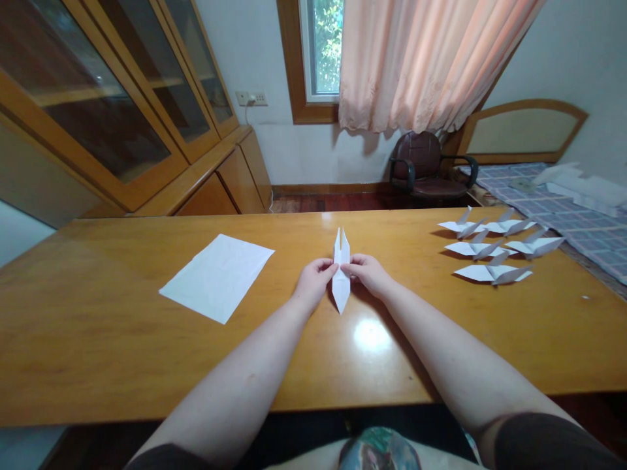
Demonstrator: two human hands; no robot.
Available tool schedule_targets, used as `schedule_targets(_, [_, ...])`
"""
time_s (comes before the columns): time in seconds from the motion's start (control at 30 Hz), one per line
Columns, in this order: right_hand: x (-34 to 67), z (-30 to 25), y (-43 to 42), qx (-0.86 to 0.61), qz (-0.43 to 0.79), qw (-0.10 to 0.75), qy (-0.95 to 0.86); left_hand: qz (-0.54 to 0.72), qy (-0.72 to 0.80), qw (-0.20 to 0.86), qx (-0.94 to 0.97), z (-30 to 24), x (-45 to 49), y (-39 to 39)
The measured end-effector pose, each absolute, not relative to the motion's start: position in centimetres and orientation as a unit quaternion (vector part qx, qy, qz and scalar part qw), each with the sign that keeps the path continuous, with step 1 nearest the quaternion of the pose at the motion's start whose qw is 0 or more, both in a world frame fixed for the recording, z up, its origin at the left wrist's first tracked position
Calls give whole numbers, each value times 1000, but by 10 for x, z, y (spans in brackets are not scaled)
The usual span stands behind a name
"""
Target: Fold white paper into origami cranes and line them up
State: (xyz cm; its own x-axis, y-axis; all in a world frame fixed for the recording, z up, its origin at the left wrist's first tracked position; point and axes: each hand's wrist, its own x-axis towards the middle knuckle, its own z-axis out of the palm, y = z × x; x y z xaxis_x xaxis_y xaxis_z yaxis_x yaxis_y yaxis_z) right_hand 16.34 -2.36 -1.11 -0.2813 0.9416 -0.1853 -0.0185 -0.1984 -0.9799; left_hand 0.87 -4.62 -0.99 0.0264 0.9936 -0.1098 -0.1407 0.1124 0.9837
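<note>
A partly folded white paper crane [341, 290] is held between both my hands over the middle of the table. Two narrow points of it stick out away from me, and one broad point faces me. My left hand [316, 277] pinches its left edge with thumb and fingers. On the opposite edge, my right hand [368, 273] has the same kind of pinch, thumb on top. The fingertips under the paper are hidden.
White paper sheets [218, 277] lie on the table [112, 365] to the left. Several finished paper cranes [492, 273] stand at the right end. Beyond the table are a brown armchair [425, 166], a glass-door cabinet [196, 143] and a bed with a checked cover [578, 219].
</note>
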Motion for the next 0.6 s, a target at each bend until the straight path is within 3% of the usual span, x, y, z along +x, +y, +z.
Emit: schedule_targets(0.6, [165,-9,-25,-459,622,363,-520,498,485,560,452,-7,9,-47])
